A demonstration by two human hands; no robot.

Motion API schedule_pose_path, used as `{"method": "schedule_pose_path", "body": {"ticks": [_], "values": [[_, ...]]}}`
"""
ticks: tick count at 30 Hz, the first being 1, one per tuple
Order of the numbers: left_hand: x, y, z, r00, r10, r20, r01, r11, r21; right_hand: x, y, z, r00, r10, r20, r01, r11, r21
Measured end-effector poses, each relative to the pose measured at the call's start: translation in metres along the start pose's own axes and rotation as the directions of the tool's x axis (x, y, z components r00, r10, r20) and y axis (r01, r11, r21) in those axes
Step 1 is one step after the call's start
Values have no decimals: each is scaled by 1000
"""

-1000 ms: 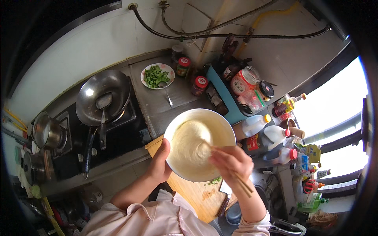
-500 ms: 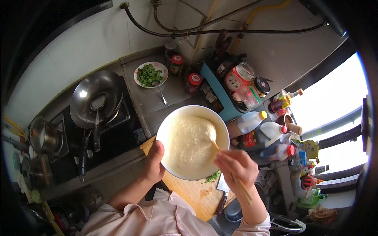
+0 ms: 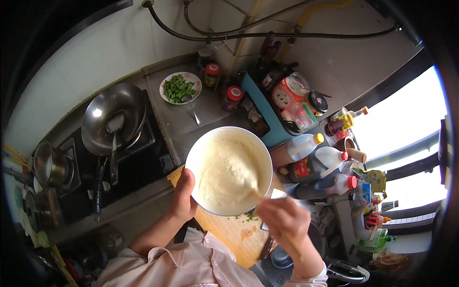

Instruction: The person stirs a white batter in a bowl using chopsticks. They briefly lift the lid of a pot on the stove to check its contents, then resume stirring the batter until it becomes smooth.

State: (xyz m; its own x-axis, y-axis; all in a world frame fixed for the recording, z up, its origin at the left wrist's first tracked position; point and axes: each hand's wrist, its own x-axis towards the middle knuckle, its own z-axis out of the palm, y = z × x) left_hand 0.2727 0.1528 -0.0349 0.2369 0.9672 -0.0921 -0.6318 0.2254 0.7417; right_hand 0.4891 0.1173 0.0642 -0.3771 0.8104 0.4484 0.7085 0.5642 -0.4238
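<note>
A white bowl (image 3: 190,158) of thick, pale, lumpy batter (image 3: 224,174) is held up over a wooden cutting board (image 3: 222,234). My left hand (image 3: 183,197) grips the bowl's left side, thumb over the rim. At the lower right of the bowl, my right hand (image 3: 286,217), smeared by motion, is closed around wooden chopsticks (image 3: 292,246). Their tips dip into the batter near the right wall. Chopped greens (image 3: 251,216) lie on the board under the bowl's edge. Beside them is a knife with a dark handle (image 3: 267,248), partly hidden by my right hand.
On the left, a wok (image 3: 98,129) holding a ladle (image 3: 114,143) sits on the black stove, next to a steel pot (image 3: 50,165). A plate of cut greens (image 3: 179,89) with a spoon stands beyond the bowl. Jars, a blue rack (image 3: 265,117) and several bottles (image 3: 330,158) crowd the right.
My right hand has swung down and slightly left, moving the chopstick tips lower in the batter. The bowl and left hand have shifted slightly left in view.
</note>
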Motion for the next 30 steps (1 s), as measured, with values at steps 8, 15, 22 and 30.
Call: {"method": "schedule_pose_path", "body": {"ticks": [8,15,22,30], "values": [[-2,-11,4,986,-167,3,166,982,-87,25,22,20,989,32,-143,-9,987,161],[-1,-5,1,997,-83,-5,82,996,-39,7,-10,0,999,-17,52,7,981,193],[-1,-5,8,992,-123,-6,123,991,-58,24,27,5,977,153,-151,-130,979,156],[1,-17,3,990,-143,-12,142,988,-67,24,-7,10,998,45,40,-54,958,283]]}}
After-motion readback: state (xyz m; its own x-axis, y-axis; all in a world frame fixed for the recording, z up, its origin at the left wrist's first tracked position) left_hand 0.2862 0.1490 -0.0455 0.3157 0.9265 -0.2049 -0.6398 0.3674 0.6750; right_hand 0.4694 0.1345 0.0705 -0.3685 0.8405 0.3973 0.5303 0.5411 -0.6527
